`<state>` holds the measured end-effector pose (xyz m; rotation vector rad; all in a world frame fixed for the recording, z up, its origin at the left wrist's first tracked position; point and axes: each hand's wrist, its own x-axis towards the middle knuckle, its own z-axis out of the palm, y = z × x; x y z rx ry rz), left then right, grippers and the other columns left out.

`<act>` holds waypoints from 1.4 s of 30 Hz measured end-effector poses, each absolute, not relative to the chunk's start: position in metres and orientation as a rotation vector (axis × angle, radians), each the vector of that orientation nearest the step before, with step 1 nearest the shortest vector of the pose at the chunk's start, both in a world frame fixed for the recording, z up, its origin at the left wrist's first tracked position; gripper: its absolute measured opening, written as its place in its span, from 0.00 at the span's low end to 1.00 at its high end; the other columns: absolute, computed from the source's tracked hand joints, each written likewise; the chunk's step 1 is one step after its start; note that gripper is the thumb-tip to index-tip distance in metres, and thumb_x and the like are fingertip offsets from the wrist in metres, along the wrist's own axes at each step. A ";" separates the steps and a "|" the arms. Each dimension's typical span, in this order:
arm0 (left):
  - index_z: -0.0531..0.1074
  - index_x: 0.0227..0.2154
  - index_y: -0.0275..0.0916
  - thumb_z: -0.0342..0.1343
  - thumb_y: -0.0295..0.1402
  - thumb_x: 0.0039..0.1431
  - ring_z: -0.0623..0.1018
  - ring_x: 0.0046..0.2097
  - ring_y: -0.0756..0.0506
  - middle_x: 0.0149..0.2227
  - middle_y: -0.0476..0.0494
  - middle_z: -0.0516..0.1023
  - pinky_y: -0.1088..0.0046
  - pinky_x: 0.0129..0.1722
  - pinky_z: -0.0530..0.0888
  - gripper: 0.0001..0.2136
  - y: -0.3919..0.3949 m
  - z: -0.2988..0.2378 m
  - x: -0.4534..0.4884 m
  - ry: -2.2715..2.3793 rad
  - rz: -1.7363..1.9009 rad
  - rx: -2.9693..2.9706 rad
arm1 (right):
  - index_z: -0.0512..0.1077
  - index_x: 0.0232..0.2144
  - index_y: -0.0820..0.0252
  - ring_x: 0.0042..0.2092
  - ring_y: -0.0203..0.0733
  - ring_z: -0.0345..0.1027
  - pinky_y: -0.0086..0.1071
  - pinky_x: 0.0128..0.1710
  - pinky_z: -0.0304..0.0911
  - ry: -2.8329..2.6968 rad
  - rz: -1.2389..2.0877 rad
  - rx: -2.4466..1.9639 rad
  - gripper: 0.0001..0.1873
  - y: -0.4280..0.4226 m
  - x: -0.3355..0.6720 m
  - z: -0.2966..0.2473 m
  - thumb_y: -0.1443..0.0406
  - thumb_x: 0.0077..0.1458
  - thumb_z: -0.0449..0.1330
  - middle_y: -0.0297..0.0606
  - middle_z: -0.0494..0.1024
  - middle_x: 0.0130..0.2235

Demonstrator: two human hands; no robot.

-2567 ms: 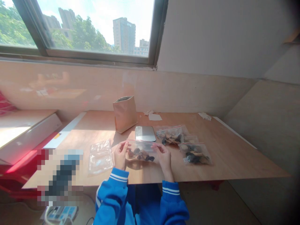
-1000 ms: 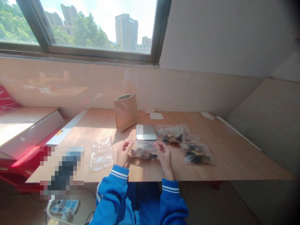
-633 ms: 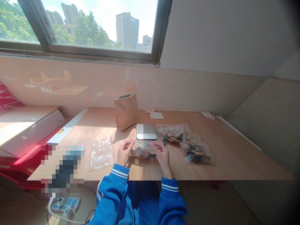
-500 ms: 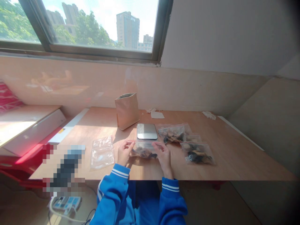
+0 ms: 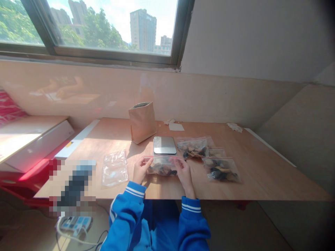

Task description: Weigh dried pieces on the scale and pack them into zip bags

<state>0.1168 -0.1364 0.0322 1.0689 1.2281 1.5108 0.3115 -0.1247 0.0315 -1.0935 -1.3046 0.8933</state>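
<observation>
A clear zip bag (image 5: pixel 161 168) with a red seal strip lies at the front of the table, holding brown and black dried pieces. My left hand (image 5: pixel 141 169) pinches its top left corner. At the top right corner, my right hand (image 5: pixel 184 171) grips the seal strip between thumb and fingers. Just behind the bag sits a flat silver scale (image 5: pixel 164 145). Farther back, a brown paper pouch (image 5: pixel 142 122) stands upright with its mouth open.
Filled zip bags (image 5: pixel 195 148) lie right of the scale, with another filled bag (image 5: pixel 222 170) nearer the front. To the left is a flat clear bag (image 5: pixel 114 169). Paper scraps (image 5: pixel 176 127) lie at the back. A power strip (image 5: pixel 77 223) with cables is below the table's left front.
My right hand has shifted slightly along the seal strip, its fingers closer together. My left hand still holds the other corner. The whole view has moved a little.
</observation>
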 end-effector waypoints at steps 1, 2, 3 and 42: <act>0.79 0.35 0.35 0.65 0.44 0.47 0.79 0.36 0.44 0.34 0.40 0.82 0.71 0.35 0.74 0.18 -0.136 0.032 0.117 1.236 1.499 1.056 | 0.79 0.36 0.59 0.41 0.47 0.76 0.42 0.46 0.70 -1.319 0.876 -1.099 0.21 -0.124 0.312 0.032 0.49 0.58 0.57 0.44 0.83 0.38; 0.79 0.34 0.35 0.65 0.45 0.46 0.79 0.36 0.44 0.34 0.40 0.82 0.71 0.35 0.74 0.18 -0.136 0.032 0.117 1.245 1.493 1.037 | 0.79 0.36 0.59 0.41 0.48 0.76 0.42 0.46 0.70 -1.329 0.861 -1.104 0.20 -0.124 0.312 0.032 0.49 0.58 0.58 0.43 0.83 0.37; 0.79 0.34 0.35 0.66 0.45 0.45 0.79 0.36 0.44 0.34 0.40 0.82 0.71 0.35 0.74 0.18 -0.136 0.031 0.117 1.251 1.489 1.019 | 0.79 0.35 0.59 0.42 0.48 0.76 0.42 0.45 0.70 -1.333 0.853 -1.107 0.20 -0.124 0.311 0.032 0.50 0.57 0.58 0.43 0.83 0.37; 0.80 0.31 0.33 0.70 0.42 0.39 0.82 0.40 0.41 0.34 0.36 0.83 0.66 0.42 0.78 0.18 -0.144 0.042 0.137 1.194 1.515 0.872 | 0.78 0.31 0.60 0.36 0.44 0.76 0.36 0.39 0.72 -1.249 1.013 -1.046 0.13 -0.129 0.296 0.033 0.56 0.49 0.67 0.39 0.82 0.33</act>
